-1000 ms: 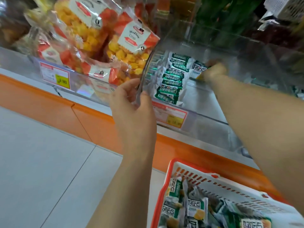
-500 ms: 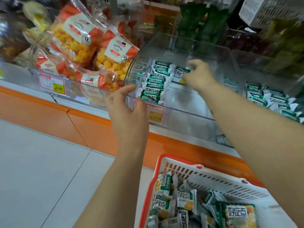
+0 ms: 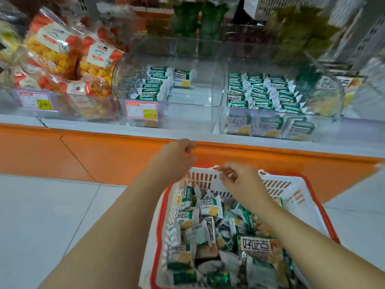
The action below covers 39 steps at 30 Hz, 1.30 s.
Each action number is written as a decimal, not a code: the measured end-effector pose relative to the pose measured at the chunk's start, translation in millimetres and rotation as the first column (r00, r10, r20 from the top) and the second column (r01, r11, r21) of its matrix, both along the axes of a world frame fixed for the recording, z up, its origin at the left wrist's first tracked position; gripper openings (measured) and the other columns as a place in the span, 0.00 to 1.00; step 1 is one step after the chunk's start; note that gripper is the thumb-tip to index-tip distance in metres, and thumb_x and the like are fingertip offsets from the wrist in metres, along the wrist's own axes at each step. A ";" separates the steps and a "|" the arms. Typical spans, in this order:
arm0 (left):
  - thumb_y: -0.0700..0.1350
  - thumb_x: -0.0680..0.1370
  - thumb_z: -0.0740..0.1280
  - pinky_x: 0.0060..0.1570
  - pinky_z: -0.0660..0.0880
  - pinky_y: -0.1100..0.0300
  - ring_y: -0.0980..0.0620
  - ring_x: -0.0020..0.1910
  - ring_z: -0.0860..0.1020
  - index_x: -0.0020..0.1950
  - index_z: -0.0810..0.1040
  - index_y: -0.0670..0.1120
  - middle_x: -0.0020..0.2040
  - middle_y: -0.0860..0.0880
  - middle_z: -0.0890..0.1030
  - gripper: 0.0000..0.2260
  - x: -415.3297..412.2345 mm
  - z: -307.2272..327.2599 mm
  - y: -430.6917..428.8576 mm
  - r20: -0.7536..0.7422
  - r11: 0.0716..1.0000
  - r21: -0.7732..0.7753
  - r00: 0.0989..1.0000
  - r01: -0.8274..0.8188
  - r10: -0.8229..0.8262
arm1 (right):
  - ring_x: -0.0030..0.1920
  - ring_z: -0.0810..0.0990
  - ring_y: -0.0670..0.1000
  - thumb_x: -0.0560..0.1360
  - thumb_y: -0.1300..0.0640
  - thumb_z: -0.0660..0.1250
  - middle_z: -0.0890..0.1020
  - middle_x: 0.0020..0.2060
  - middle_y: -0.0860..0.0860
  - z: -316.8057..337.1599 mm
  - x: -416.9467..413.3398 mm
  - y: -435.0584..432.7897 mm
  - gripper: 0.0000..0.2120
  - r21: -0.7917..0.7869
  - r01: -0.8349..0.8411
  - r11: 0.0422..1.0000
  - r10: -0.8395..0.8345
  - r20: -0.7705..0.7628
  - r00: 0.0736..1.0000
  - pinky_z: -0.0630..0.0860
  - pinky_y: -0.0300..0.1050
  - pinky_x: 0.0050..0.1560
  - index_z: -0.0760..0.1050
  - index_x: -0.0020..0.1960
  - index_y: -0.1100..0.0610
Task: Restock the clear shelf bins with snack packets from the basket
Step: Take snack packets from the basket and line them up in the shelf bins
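A white basket with an orange rim [image 3: 277,184] sits low in front of me, heaped with green-and-white snack packets [image 3: 208,207]. On the shelf above, a clear bin [image 3: 216,84] holds one row of the same packets [image 3: 155,84] along its left side and a single packet [image 3: 182,78] behind them. My left hand [image 3: 173,161] hovers over the basket's far left corner, fingers loosely curled, holding nothing. My right hand [image 3: 239,180] hangs over the basket's far rim with its fingers apart, empty.
A second clear bin [image 3: 333,88] to the right is packed with the same packets. Bags of yellow puffed snacks [image 3: 68,59] fill the bin at the left. Price tags [image 3: 141,110] hang on the bin fronts. An orange shelf base [image 3: 104,155] runs below, above a pale tiled floor.
My right hand left a packet in the clear bin and dropped back to the basket. My left hand let go of the bin's edge and came down too. The view tilted down.
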<state>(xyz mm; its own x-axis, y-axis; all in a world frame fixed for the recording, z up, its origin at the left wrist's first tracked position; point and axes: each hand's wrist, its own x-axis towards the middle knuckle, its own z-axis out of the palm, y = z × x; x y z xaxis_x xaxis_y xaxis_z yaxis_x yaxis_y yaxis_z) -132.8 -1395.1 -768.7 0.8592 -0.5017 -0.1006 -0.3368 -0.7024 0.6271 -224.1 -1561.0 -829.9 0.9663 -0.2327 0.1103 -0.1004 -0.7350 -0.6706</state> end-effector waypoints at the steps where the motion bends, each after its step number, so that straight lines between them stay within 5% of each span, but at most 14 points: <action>1: 0.45 0.78 0.65 0.53 0.73 0.57 0.50 0.53 0.76 0.66 0.73 0.48 0.60 0.49 0.77 0.16 -4.8 -3.0 -0.7 -0.007 0.997 0.063 0.999 0.041 -0.041 | 0.37 0.73 0.38 0.78 0.58 0.64 0.75 0.39 0.39 -17.1 -9.6 -8.1 0.06 -0.010 -0.003 1.000 0.002 -0.112 0.994 0.67 0.28 0.37 0.76 0.52 0.50; 6: 0.48 0.79 0.64 0.59 0.70 0.56 0.48 0.61 0.73 0.71 0.68 0.46 0.67 0.46 0.73 0.20 -14.3 -17.7 -1.4 -0.158 0.915 0.335 0.971 0.226 -0.182 | 0.48 0.77 0.46 0.80 0.59 0.58 0.79 0.53 0.49 -76.8 -33.0 -32.9 0.13 0.061 0.044 0.997 -0.011 -0.464 0.886 0.68 0.25 0.40 0.75 0.61 0.55; 12: 0.49 0.80 0.63 0.59 0.70 0.57 0.49 0.61 0.73 0.72 0.65 0.49 0.69 0.47 0.70 0.21 0.8 -37.1 -11.2 -0.214 0.875 0.409 0.960 0.257 -0.182 | 0.63 0.73 0.53 0.77 0.51 0.66 0.68 0.70 0.52 -117.9 -7.5 -23.1 0.29 0.219 0.104 0.970 0.060 -0.632 0.773 0.71 0.46 0.60 0.59 0.74 0.52; 17: 0.50 0.81 0.62 0.64 0.68 0.56 0.48 0.66 0.71 0.73 0.64 0.49 0.71 0.46 0.69 0.22 11.0 -60.3 -17.5 -0.276 0.817 0.499 0.947 0.288 -0.165 | 0.62 0.74 0.55 0.78 0.57 0.64 0.61 0.74 0.54 -145.5 15.2 -10.1 0.34 0.271 0.073 0.960 0.098 -0.567 0.818 0.71 0.44 0.54 0.49 0.77 0.50; 19: 0.50 0.81 0.61 0.64 0.67 0.57 0.47 0.68 0.69 0.74 0.63 0.49 0.72 0.46 0.68 0.22 12.8 -65.9 -18.2 -0.306 0.797 0.523 0.939 0.304 -0.157 | 0.55 0.78 0.53 0.77 0.60 0.65 0.64 0.73 0.54 -153.4 19.4 -10.5 0.34 0.287 0.092 0.953 0.092 -0.565 0.820 0.72 0.41 0.47 0.52 0.77 0.50; 22: 0.49 0.81 0.60 0.63 0.67 0.58 0.48 0.67 0.70 0.74 0.63 0.49 0.71 0.46 0.68 0.21 14.7 -66.2 -20.2 -0.296 0.796 0.523 0.941 0.305 -0.165 | 0.58 0.75 0.54 0.76 0.58 0.67 0.71 0.68 0.54 -152.7 20.9 -13.5 0.28 0.230 0.067 0.971 0.077 -0.563 0.823 0.67 0.38 0.49 0.61 0.73 0.54; 24: 0.49 0.81 0.61 0.62 0.67 0.58 0.48 0.66 0.71 0.74 0.63 0.48 0.71 0.46 0.69 0.21 16.2 -64.0 -21.6 -0.287 0.801 0.513 0.941 0.310 -0.180 | 0.45 0.76 0.50 0.75 0.57 0.68 0.77 0.55 0.54 -142.3 21.8 -16.2 0.23 0.202 0.046 0.978 0.069 -0.528 0.846 0.69 0.40 0.43 0.67 0.69 0.55; 26: 0.49 0.81 0.61 0.61 0.68 0.59 0.48 0.64 0.72 0.73 0.64 0.49 0.70 0.46 0.69 0.21 15.6 -59.7 -22.6 -0.281 0.813 0.490 0.940 0.313 -0.192 | 0.42 0.74 0.49 0.75 0.57 0.68 0.78 0.51 0.53 -122.6 23.7 -19.2 0.20 0.172 0.034 0.985 0.052 -0.476 0.878 0.72 0.43 0.44 0.69 0.65 0.55; 28: 0.48 0.80 0.63 0.60 0.68 0.59 0.49 0.64 0.72 0.73 0.64 0.49 0.71 0.47 0.69 0.21 13.7 -53.8 -23.3 -0.266 0.840 0.448 0.943 0.305 -0.201 | 0.50 0.76 0.51 0.75 0.58 0.67 0.76 0.56 0.53 -93.8 27.6 -21.9 0.20 0.181 0.020 0.983 0.060 -0.425 0.903 0.73 0.45 0.49 0.69 0.65 0.53; 32: 0.47 0.79 0.66 0.55 0.70 0.59 0.49 0.61 0.74 0.73 0.66 0.50 0.69 0.49 0.71 0.22 11.1 -35.7 -23.9 -0.204 0.932 0.282 0.963 0.229 -0.175 | 0.42 0.72 0.37 0.74 0.56 0.70 0.77 0.52 0.44 -27.9 32.2 -19.5 0.19 0.178 -0.113 0.978 0.162 -0.293 0.942 0.66 0.33 0.36 0.71 0.63 0.49; 37: 0.45 0.77 0.68 0.45 0.68 0.64 0.56 0.47 0.74 0.65 0.75 0.51 0.58 0.54 0.78 0.16 5.2 2.1 -12.3 -0.057 0.990 0.072 0.991 0.123 -0.119 | 0.55 0.75 0.47 0.73 0.52 0.70 0.76 0.59 0.45 46.2 25.2 -7.0 0.22 0.059 -0.194 0.979 0.201 -0.179 0.963 0.69 0.41 0.44 0.70 0.65 0.47; 39: 0.47 0.77 0.68 0.43 0.70 0.62 0.57 0.45 0.76 0.62 0.77 0.54 0.55 0.57 0.79 0.14 0.8 19.8 -3.6 -0.014 0.996 0.001 0.996 0.086 -0.086 | 0.48 0.76 0.45 0.73 0.52 0.70 0.77 0.56 0.46 70.4 22.8 -4.8 0.20 0.046 -0.196 0.980 0.200 -0.123 0.972 0.69 0.40 0.39 0.71 0.64 0.45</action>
<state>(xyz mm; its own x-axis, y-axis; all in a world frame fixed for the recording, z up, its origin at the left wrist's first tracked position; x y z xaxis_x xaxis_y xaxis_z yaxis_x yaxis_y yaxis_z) -132.0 -1398.7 -748.9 0.8113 -0.5738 -0.1126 -0.3877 -0.6720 0.6310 -201.3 -1565.8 -759.5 0.9991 -0.0370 -0.0199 -0.0406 -0.7260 -0.6865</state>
